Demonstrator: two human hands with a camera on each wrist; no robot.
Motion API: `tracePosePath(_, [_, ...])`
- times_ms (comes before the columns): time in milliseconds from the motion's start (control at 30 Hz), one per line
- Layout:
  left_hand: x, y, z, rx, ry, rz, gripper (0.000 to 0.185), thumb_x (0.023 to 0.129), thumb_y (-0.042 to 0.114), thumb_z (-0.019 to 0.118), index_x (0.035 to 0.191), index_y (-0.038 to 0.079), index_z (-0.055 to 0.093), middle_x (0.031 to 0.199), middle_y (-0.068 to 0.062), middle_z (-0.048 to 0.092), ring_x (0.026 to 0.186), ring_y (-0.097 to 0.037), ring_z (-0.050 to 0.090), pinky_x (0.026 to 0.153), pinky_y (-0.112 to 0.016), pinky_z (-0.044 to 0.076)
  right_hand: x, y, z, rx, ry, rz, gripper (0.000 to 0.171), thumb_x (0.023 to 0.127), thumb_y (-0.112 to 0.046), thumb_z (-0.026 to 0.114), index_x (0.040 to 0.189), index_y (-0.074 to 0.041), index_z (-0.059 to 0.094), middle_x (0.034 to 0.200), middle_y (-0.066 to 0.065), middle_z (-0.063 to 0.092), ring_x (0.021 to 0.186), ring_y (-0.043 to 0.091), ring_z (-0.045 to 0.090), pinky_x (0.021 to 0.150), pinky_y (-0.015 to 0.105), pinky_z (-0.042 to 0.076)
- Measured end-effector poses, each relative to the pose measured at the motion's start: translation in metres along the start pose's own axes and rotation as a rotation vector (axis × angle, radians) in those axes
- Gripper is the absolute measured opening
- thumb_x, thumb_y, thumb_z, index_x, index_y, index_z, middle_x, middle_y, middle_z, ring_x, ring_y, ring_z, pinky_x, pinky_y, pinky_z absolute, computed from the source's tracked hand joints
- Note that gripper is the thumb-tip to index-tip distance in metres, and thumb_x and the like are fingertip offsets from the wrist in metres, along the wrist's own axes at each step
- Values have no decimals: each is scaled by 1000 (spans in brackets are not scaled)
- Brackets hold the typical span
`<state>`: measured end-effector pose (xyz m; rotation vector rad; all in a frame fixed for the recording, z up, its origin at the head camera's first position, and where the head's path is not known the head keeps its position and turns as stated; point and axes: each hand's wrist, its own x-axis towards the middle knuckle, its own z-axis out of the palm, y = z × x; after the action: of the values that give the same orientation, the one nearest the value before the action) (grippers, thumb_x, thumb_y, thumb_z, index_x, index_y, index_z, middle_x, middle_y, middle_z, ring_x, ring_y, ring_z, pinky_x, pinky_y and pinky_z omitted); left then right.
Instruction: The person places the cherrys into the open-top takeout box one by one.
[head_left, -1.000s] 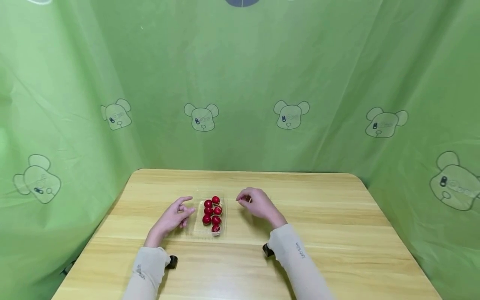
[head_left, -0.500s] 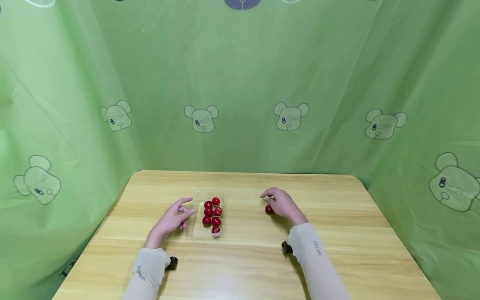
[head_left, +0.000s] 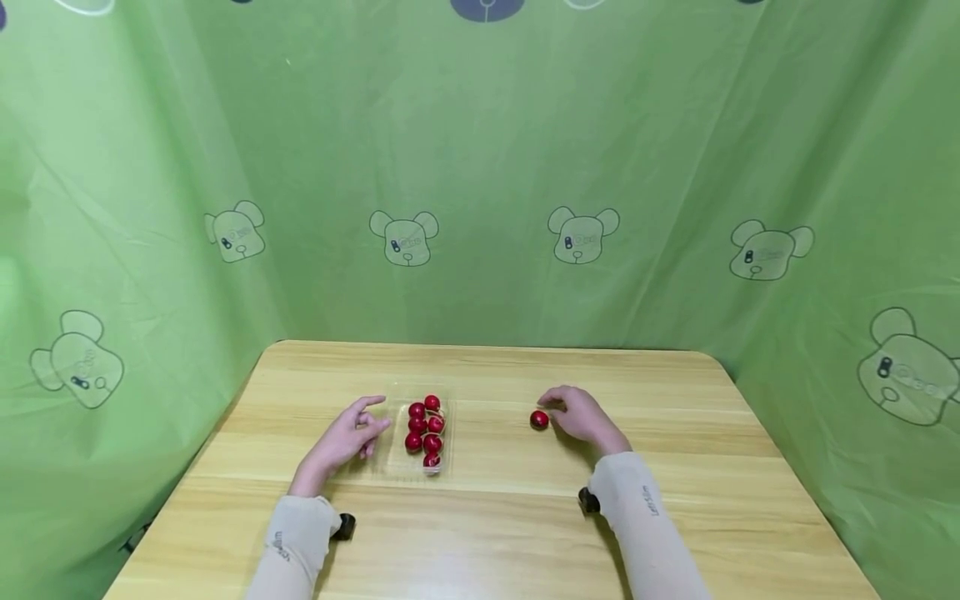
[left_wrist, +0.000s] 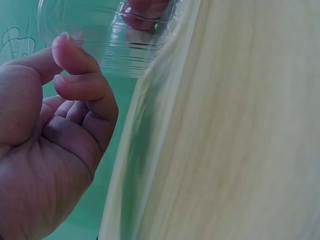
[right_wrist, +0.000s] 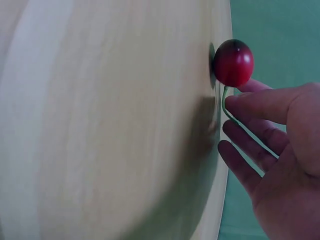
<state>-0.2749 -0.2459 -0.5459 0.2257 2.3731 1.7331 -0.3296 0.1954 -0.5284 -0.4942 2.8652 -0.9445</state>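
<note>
A shiny dark-red cherry (head_left: 539, 419) rests on the wooden table, its green stem (right_wrist: 224, 102) pointing toward my right hand (head_left: 581, 414). That hand is just right of the cherry. In the right wrist view its thumb tip lies right at the stem, with the other fingers loosely bent behind. Several more cherries (head_left: 417, 424) sit in a clear plastic tray (head_left: 397, 467) on the left. My left hand (head_left: 347, 433) is at the tray's left side, fingers loosely bent. In the left wrist view its fingertips (left_wrist: 65, 42) overlap the tray's clear wall.
The light wooden table (head_left: 480, 533) ends at a far edge in front of a green curtain (head_left: 480, 292) printed with bear heads. Green cloth also hangs along both sides. A small black device (head_left: 343, 526) sits at each sleeve cuff.
My right hand has moved right from near the tray, bringing the single cherry, first hidden beneath it, into sight. The left hand, tray and cherries stay in place.
</note>
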Motion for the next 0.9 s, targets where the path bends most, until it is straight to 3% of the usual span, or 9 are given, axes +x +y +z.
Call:
tracePosePath(300, [1,-3,-2,1,-1,3,68,101,22,68,157,4,35,90,-18,65,59,-13,56,51,-24,49,-5,8,-4,-4,1,5,26,87,8,66,107,-6,76,106,9,73,102,26,66,98,51,54])
tracePosePath(600, [1,-3,-1,13,2,7,67,101,23,68,157,4,36,89,-18,65,57,-13,55,51,-24,49,-7,12,-5,-35,8,8,11,87,2,75,88,-9,77,86,2,71,82,16,62,82,39,54])
tracePosePath(900, [1,-3,-1,22,10,6,65,102,22,67,156,5,37,89,-16,66,57,-13,56,51,-24,49,-8,18,-4,-37,22,15,9,87,0,75,87,-9,77,81,-1,69,78,13,60,79,34,53])
